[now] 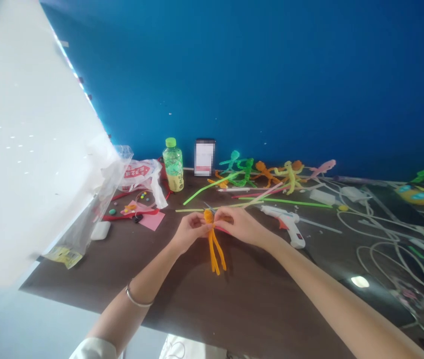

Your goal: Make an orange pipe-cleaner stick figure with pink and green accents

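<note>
Between my two hands is an orange pipe-cleaner figure (217, 252), with a rounded wound top and several loose strands hanging down. My left hand (191, 230) pinches it from the left, just under the top. From the right, my right hand (238, 224) has its fingers closed on the same spot. The fingertips hide the exact grip. Scissors (209, 206) show partly behind the figure and my right hand. Beyond my right hand lies a white hot glue gun (287, 224) with an orange trigger.
Several finished pipe-cleaner figures (249, 169) lean along the blue wall. Loose green pipe cleaners (294, 202) lie across the table. A drink bottle (173, 167), a phone (204, 158) and a plastic bag (142, 174) stand behind. White cables (374, 249) tangle at right.
</note>
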`<state>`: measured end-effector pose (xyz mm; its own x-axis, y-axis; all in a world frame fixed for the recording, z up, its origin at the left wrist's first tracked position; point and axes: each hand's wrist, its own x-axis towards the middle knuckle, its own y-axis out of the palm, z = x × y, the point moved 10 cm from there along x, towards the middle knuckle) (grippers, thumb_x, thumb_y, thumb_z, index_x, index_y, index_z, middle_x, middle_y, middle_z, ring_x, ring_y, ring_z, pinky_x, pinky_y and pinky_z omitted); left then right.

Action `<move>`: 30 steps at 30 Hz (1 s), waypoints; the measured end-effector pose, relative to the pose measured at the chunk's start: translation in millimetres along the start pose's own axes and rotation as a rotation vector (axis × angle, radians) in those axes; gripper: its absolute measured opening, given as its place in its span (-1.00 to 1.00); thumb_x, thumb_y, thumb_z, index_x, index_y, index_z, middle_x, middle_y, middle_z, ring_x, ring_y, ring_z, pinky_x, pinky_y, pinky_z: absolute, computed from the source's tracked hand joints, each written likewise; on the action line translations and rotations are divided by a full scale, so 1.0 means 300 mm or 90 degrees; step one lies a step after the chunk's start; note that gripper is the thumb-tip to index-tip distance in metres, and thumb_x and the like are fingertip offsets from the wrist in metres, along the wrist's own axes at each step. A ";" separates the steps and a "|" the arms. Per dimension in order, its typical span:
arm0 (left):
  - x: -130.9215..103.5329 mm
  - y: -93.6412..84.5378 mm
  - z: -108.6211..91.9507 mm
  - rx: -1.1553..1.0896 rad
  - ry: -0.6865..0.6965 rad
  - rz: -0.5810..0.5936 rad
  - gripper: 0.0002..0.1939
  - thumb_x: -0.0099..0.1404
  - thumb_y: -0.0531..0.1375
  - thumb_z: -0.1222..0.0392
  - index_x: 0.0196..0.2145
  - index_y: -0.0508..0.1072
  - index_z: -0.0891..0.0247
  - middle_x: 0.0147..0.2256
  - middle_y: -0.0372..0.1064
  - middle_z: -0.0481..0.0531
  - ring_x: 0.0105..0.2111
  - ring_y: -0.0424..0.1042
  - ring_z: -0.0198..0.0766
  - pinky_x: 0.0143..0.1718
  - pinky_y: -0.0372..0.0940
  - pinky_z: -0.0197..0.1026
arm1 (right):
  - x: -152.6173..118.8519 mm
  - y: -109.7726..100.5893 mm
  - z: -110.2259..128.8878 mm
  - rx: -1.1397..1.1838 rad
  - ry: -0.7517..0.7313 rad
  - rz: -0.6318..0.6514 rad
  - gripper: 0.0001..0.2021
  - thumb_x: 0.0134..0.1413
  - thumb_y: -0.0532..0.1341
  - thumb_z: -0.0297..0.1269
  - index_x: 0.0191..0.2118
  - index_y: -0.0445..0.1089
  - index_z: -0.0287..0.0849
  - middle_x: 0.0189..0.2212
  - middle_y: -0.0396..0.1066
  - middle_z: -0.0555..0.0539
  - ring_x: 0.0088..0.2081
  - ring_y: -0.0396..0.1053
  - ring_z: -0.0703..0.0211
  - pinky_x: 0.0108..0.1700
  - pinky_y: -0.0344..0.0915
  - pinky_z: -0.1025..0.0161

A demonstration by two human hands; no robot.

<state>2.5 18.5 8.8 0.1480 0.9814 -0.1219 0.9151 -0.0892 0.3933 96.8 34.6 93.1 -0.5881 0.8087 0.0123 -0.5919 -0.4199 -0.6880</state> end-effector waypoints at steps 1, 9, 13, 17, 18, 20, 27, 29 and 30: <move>-0.001 0.005 -0.001 -0.005 -0.003 0.011 -0.69 -0.11 0.35 0.20 -0.40 0.36 0.34 -0.46 0.34 -0.05 -0.46 0.38 -0.37 -0.43 0.36 -0.27 | 0.005 0.003 -0.013 0.051 0.017 0.008 -0.92 -0.06 0.15 -0.30 -0.46 0.33 -0.18 -0.43 0.43 0.00 -0.36 0.36 0.22 -0.29 0.21 0.28; -0.010 0.035 -0.016 -0.019 -0.016 0.070 -0.70 -0.08 0.34 0.21 -0.34 0.44 0.35 -0.40 0.39 0.02 -0.44 0.39 -0.35 -0.44 0.32 -0.31 | -0.004 0.048 -0.117 0.331 0.145 -0.029 -0.79 -0.20 0.26 -0.17 -0.48 0.37 -0.23 -0.60 0.36 0.03 -0.55 0.27 0.31 -0.49 0.18 0.34; -0.003 0.018 -0.011 -0.061 -0.016 0.030 -0.71 -0.08 0.33 0.20 -0.35 0.45 0.34 -0.43 0.41 0.01 -0.45 0.40 -0.34 -0.41 0.32 -0.29 | -0.029 0.028 -0.102 0.281 0.074 -0.154 -0.80 -0.17 0.24 -0.16 -0.48 0.41 -0.22 -0.58 0.38 0.00 -0.52 0.30 0.25 -0.47 0.22 0.32; 0.003 -0.005 -0.014 -0.077 0.008 -0.025 -0.74 -0.12 0.35 0.20 -0.44 0.44 0.35 -0.49 0.40 -0.02 -0.49 0.39 -0.37 -0.42 0.32 -0.31 | -0.075 0.028 -0.096 0.196 0.028 -0.298 -0.85 -0.10 0.19 -0.24 -0.48 0.43 -0.20 -0.49 0.43 -0.06 -0.42 0.37 0.17 -0.33 0.30 0.25; 0.004 -0.010 -0.016 -0.075 0.016 -0.037 -0.74 -0.12 0.35 0.20 -0.44 0.43 0.35 -0.49 0.40 -0.02 -0.49 0.38 -0.38 -0.42 0.32 -0.31 | -0.084 0.040 -0.097 0.190 0.026 -0.310 -0.84 -0.07 0.17 -0.24 -0.46 0.44 -0.20 -0.46 0.44 -0.08 -0.40 0.38 0.16 -0.31 0.31 0.24; 0.003 -0.022 -0.024 -0.065 0.033 -0.061 -0.73 -0.11 0.35 0.19 -0.43 0.42 0.36 -0.49 0.39 -0.02 -0.49 0.38 -0.39 -0.42 0.32 -0.31 | -0.093 0.068 -0.097 0.190 0.022 -0.308 -0.83 -0.02 0.14 -0.27 -0.38 0.45 -0.20 -0.38 0.46 -0.11 -0.34 0.41 0.13 -0.28 0.33 0.22; -0.010 -0.032 -0.049 0.044 0.085 -0.104 -0.69 -0.12 0.34 0.16 -0.40 0.41 0.35 -0.50 0.36 -0.02 -0.50 0.35 -0.38 -0.46 0.30 -0.33 | -0.111 0.072 -0.012 -0.151 0.034 -0.210 -0.79 0.03 0.05 -0.43 -0.32 0.44 -0.18 -0.38 0.48 -0.10 -0.34 0.41 0.12 -0.27 0.28 0.24; -0.011 -0.036 -0.049 0.075 0.095 -0.118 -0.69 -0.12 0.34 0.15 -0.42 0.41 0.35 -0.51 0.36 -0.01 -0.50 0.35 -0.37 -0.46 0.30 -0.32 | -0.113 0.078 0.005 -0.261 0.054 -0.165 -0.78 0.07 0.02 -0.42 -0.33 0.42 -0.18 -0.41 0.47 -0.10 -0.38 0.41 0.13 -0.34 0.24 0.28; -0.011 -0.040 -0.048 0.089 0.100 -0.127 -0.69 -0.13 0.34 0.15 -0.43 0.41 0.35 -0.51 0.36 -0.01 -0.50 0.36 -0.36 -0.45 0.30 -0.31 | -0.114 0.084 0.008 -0.304 0.068 -0.145 -0.77 0.09 0.01 -0.42 -0.33 0.42 -0.18 -0.43 0.46 -0.10 -0.40 0.40 0.14 -0.38 0.21 0.29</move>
<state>-14.4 18.8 17.6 -0.0905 0.9952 -0.0375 0.9648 0.0969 0.2445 100.7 -4.8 77.2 -0.3998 0.9053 0.1435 -0.3674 -0.0148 -0.9300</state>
